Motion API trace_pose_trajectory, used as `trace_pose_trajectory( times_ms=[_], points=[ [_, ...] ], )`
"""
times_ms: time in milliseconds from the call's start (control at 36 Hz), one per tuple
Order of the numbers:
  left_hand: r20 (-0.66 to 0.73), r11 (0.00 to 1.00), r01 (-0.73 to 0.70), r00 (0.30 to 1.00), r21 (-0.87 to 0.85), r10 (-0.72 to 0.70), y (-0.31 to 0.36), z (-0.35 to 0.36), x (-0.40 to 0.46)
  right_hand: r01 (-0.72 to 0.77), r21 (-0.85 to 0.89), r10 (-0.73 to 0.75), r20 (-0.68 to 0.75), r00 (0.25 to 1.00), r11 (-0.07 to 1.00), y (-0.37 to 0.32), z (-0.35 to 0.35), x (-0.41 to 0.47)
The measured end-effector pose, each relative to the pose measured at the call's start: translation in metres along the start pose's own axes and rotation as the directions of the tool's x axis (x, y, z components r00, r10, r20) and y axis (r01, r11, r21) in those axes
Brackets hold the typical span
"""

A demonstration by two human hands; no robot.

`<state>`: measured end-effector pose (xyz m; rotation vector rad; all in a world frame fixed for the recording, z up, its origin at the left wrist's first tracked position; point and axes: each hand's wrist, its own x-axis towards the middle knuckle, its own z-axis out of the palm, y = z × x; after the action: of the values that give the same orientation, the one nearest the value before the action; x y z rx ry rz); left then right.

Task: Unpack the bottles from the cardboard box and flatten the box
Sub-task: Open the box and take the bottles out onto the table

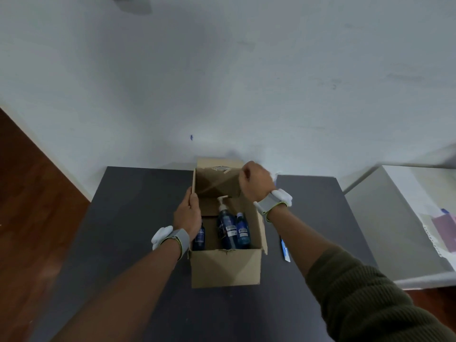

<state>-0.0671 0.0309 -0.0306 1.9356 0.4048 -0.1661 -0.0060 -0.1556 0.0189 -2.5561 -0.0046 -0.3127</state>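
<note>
Our two forearms reach forward from the bottom edge of the view, the right one in a dark ribbed sleeve (370,299), each wrist wearing a grey strap. Between them, the cardboard box (225,267) stands upright on the dark table (128,218) with its top open toward us.

Our left hand (187,214) grips the left flap (194,180) by its edge, with the fingers curled round the card. Our right hand (255,180) is clenched on the far right corner of the box top, where it pinches the far flap (217,182), which leans over the opening.

Inside the box, the bottles stand upright, their long axes vertical. A tall pump bottle (225,228) and a shorter blue bottle (243,230) touch each other near the right wall. A third dark bottle (199,236) sits against the left wall, partly hidden under our left wrist.

What matters for the next move is that the bottles lie below both hands and nearer to us than the flaps we hold. We judge that the left hand is nearer the third bottle and that the right hand would have to draw back and drop to reach the pump. The lift must go straight up along the bottles' axes. No bottle is out yet.

A blue and white pen-like thing (284,248) lies on the table just right of the box.
</note>
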Motion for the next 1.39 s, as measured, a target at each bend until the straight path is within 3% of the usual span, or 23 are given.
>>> trace_pose_trajectory(
  times_ms=[83, 139, 194, 250, 306, 528, 722, 806, 917, 1056, 1194, 1306, 1389],
  points=[
    [0.003, 1.000, -0.005, 1.000, 0.002, 0.005, -0.001, 0.000, 0.001, -0.165, -0.157, 0.200, 0.238, 0.951, 0.974, 0.031, 0.066, 0.021],
    [0.009, 1.000, -0.002, 1.000, 0.000, 0.002, -0.003, -0.001, 0.002, -0.267, -0.304, 0.378, 0.403, 0.834, 0.914, 0.087, 0.129, 0.040],
    [0.019, 1.000, -0.001, 1.000, -0.015, 0.001, -0.005, 0.000, 0.005, -0.289, -0.423, 0.480, 0.468, 0.742, 0.859, 0.111, 0.157, 0.046],
    [0.026, 1.000, 0.002, 1.000, -0.026, -0.002, -0.006, 0.000, 0.006, -0.218, -0.495, 0.479, 0.493, 0.727, 0.841, 0.060, 0.116, 0.025],
    [0.020, 0.999, 0.015, 1.000, -0.038, -0.015, -0.009, 0.002, 0.010, -0.140, -0.546, 0.442, 0.474, 0.761, 0.826, 0.032, 0.102, 0.015],
    [-0.029, 1.000, 0.003, 1.000, -0.024, -0.004, -0.017, 0.006, 0.016, 0.033, -0.512, 0.360, 0.647, 0.672, 0.858, 0.026, 0.132, 0.013],
    [-0.048, 1.000, -0.004, 0.999, 0.021, 0.005, -0.018, 0.009, 0.018, 0.008, -0.550, 0.413, 0.637, 0.651, 0.835, 0.024, 0.129, 0.011],
    [-0.052, 1.000, 0.015, 0.999, 0.015, -0.014, -0.016, 0.010, 0.017, 0.022, -0.565, 0.405, 0.617, 0.675, 0.825, 0.022, 0.128, 0.012],
    [-0.042, 1.000, 0.013, 0.999, -0.001, -0.013, -0.013, 0.009, 0.014, -0.016, -0.491, 0.390, 0.672, 0.629, 0.871, 0.058, 0.164, 0.025],
    [-0.036, 1.000, -0.010, 0.999, -0.008, 0.009, -0.016, 0.008, 0.015, -0.002, -0.342, 0.240, 0.658, 0.714, 0.940, 0.013, 0.115, 0.007],
    [-0.034, 1.000, -0.015, 0.999, -0.021, 0.014, -0.014, 0.006, 0.012, -0.037, -0.280, 0.172, 0.473, 0.864, 0.959, -0.013, 0.075, -0.022],
    [-0.038, 1.000, -0.008, 0.999, -0.016, 0.007, -0.008, 0.005, 0.008, -0.174, -0.148, 0.215, 0.335, 0.917, 0.974, -0.030, 0.042, -0.052],
    [-0.036, 1.000, 0.002, 0.999, 0.020, -0.001, -0.001, 0.002, 0.003, -0.231, -0.167, 0.277, 0.351, 0.894, 0.958, -0.035, 0.028, -0.072]
  ],
)
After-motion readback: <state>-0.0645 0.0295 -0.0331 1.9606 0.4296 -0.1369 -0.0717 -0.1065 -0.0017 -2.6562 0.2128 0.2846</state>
